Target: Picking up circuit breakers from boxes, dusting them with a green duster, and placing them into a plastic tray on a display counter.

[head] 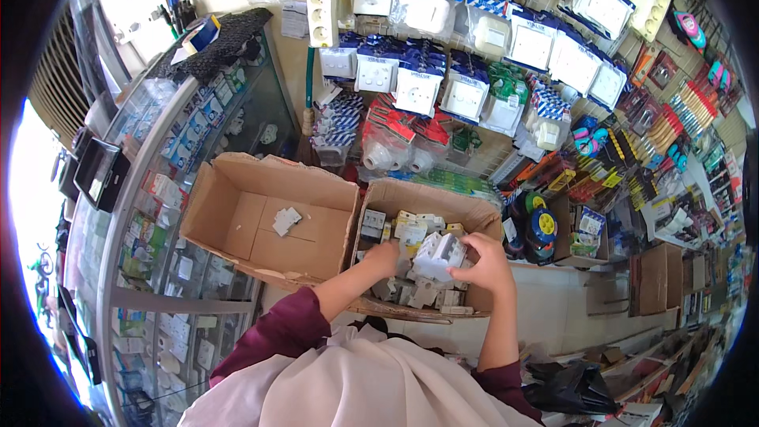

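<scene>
My right hand (487,264) grips a white, block-shaped electrical device (440,256), which looks like a circuit breaker, between thumb and fingers. It is above the jumbled contents of the right cardboard box (428,191). My left hand (382,260) reaches into the same box, left of that device. Its fingertips are hidden, so whether it holds anything is unclear. Around both hands lie several loose breakers (424,293) and small yellow-and-white packages (410,228). In the left cardboard box (270,175), a single small white device (287,221) rests on the bottom.
A glass display case (178,302) with packaged goods borders the left side. Packaged sockets and switches (418,86) hang on the wall ahead. Cable reels (541,228) stand right of the boxes, near hanging tools (593,181). A black plastic bag (569,388) lies at lower right.
</scene>
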The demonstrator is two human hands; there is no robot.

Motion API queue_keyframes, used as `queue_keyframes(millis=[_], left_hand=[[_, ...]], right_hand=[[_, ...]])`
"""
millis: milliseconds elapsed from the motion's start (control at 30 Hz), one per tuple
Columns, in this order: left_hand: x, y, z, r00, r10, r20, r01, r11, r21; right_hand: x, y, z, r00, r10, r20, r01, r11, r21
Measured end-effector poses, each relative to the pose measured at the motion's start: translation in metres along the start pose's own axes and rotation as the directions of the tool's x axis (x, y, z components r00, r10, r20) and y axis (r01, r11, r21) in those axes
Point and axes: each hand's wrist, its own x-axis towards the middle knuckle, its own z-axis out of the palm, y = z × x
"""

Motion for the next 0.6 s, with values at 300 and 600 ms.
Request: queue_keyframes(millis=[300, 600], left_hand=[[-0.113, -0.017, -0.121, 0.995, 0.085, 0.044, 0.028, 0.189, -0.982], [-0.264, -0.097, -0.117, 0.919, -0.173, -0.355, -0.335, 0.136, -0.932]], right_hand=[[0.019, -0.096, 0.002, 0.917, -0.396, 0.055, 0.395, 0.918, 0.015], [0.05, -0.241, 0.102, 0.744, -0.616, 0.261, 0.557, 0.786, 0.268]])
